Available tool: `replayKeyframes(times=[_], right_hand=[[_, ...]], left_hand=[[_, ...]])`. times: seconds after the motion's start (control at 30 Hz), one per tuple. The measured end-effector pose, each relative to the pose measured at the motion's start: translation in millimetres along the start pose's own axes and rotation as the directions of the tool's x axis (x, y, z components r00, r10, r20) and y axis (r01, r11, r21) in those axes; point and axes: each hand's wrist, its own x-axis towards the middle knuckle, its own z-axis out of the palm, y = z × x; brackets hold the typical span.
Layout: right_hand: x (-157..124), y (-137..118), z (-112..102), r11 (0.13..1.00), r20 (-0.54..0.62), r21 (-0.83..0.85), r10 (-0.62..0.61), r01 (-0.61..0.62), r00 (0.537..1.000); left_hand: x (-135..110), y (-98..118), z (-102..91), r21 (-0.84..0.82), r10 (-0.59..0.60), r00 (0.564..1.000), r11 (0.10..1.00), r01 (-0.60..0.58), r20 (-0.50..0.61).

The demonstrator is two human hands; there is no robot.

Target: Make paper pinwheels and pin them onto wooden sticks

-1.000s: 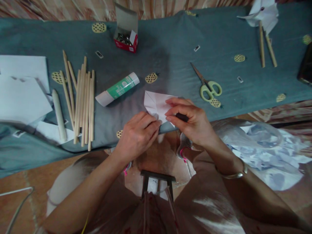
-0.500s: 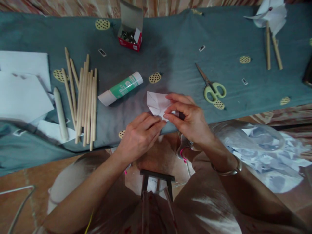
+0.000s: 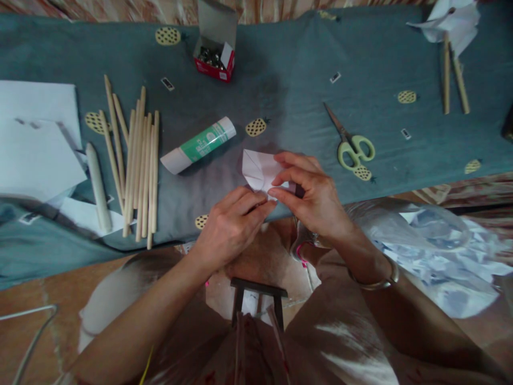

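Observation:
A small piece of white paper (image 3: 260,170) with crease lines lies at the near edge of the table, between my two hands. My left hand (image 3: 236,222) grips its lower edge, fingers pressed together and hiding that corner. My right hand (image 3: 310,190) pinches the paper's right side between thumb and curled fingers. Just beyond my left hand lies a glue stick (image 3: 204,144) with a green label. To the right of my right hand rest scissors (image 3: 352,147) with light green handles, blades pointing away from me.
Several wooden sticks (image 3: 140,171) and a pale pointed tool (image 3: 98,187) lie left, beside white paper sheets (image 3: 36,155). An opened red box (image 3: 214,67) of metal pieces stands at the back. Paper pinwheels on sticks (image 3: 447,72) lie far right. A plastic bag of paper scraps (image 3: 441,251) sits below right.
The view has shifted slightly. Both hands keep their hold on the paper, with only tiny finger movement.

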Motion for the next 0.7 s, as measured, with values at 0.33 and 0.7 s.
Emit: replayKeyframes(times=[0.33, 0.7], right_hand=[[-1.3, -0.1, 0.4, 1.000, -0.004, -0.025, -0.006, 0.005, 1.000], [-9.4, -4.5, -10.7, 0.997, 0.001, -0.073, -0.032, 0.032, 0.999]], left_hand=[[-0.5, 1.3, 3.4, -0.037, -0.027, 0.999, 0.999, 0.026, -0.034], [-1.0, 2.6, 3.9, -0.021, -0.039, 0.999, 0.999, 0.039, -0.034]])
